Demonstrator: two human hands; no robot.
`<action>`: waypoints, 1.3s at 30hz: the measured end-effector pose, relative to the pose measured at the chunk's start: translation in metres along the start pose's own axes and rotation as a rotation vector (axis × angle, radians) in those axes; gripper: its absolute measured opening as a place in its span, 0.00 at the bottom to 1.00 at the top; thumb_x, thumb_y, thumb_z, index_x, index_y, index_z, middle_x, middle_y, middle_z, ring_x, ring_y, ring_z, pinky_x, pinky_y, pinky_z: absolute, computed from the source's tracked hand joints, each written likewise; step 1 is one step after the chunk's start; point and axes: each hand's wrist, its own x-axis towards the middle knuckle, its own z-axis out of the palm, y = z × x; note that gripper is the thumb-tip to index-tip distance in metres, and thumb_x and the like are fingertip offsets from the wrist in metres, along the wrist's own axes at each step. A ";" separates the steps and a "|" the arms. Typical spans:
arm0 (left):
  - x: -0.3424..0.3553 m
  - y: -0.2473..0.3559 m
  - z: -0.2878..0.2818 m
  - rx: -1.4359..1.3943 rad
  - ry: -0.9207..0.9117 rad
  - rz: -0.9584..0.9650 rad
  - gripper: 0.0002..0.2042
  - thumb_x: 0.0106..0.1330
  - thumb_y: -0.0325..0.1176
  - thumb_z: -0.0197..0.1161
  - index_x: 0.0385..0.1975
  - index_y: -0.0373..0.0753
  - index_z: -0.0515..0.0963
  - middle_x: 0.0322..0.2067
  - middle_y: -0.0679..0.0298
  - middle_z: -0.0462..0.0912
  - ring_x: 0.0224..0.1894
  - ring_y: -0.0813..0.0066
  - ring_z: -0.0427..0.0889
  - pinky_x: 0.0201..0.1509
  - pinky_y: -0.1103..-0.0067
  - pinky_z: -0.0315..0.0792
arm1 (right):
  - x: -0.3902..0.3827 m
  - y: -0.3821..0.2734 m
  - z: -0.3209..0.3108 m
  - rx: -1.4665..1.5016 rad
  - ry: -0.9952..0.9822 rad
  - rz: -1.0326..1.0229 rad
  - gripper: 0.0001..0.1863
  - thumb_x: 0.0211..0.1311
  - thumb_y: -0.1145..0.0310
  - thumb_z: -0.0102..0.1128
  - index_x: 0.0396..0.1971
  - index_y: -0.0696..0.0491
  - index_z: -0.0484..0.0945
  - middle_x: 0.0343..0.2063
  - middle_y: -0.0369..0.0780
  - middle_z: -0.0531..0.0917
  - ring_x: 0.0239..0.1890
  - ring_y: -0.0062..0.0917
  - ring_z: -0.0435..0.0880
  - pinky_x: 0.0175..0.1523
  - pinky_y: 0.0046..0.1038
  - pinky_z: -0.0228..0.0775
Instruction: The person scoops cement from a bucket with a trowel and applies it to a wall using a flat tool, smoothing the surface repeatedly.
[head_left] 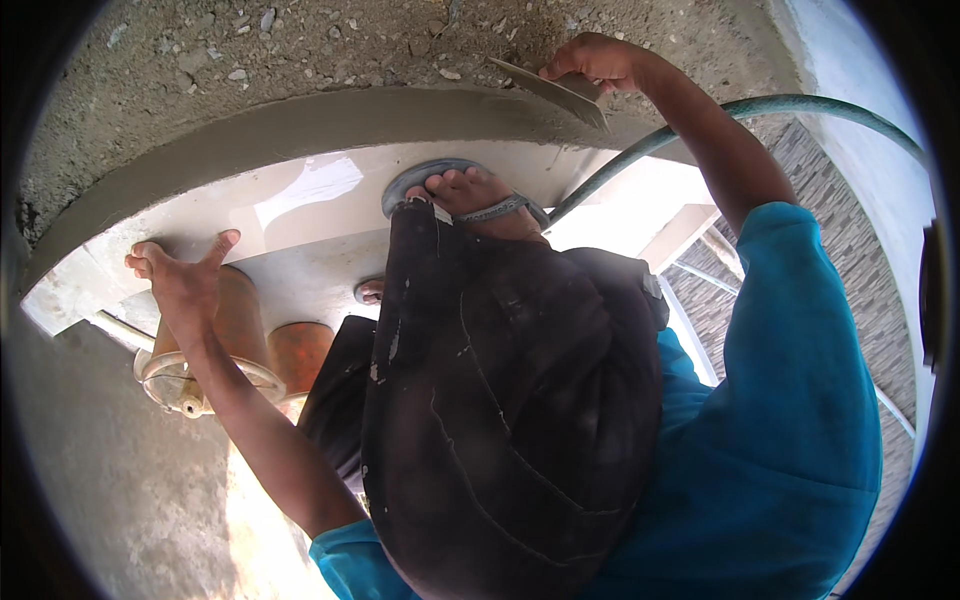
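Trowel [560, 92], smooth grey mortar [300, 122], green hose [800, 103]

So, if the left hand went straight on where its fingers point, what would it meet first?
The left hand, after crossing the pale flat ledge, would probably first meet the smooth, curved grey mortar-like band; depth is unclear.

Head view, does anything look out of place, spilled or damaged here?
The green hose looks awkwardly placed: it runs across the right end of the smooth grey band; whether they touch is unclear. The dark trousers look worn or stained, with pale marks and lines.
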 end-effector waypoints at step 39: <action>-0.002 -0.002 0.005 -0.082 0.046 0.031 0.68 0.46 0.62 0.79 0.71 0.17 0.42 0.72 0.25 0.41 0.78 0.38 0.37 0.81 0.63 0.44 | -0.030 -0.075 0.038 0.051 0.068 -0.135 0.18 0.53 0.51 0.77 0.34 0.49 0.84 0.19 0.26 0.72 0.22 0.12 0.66 0.24 0.23 0.55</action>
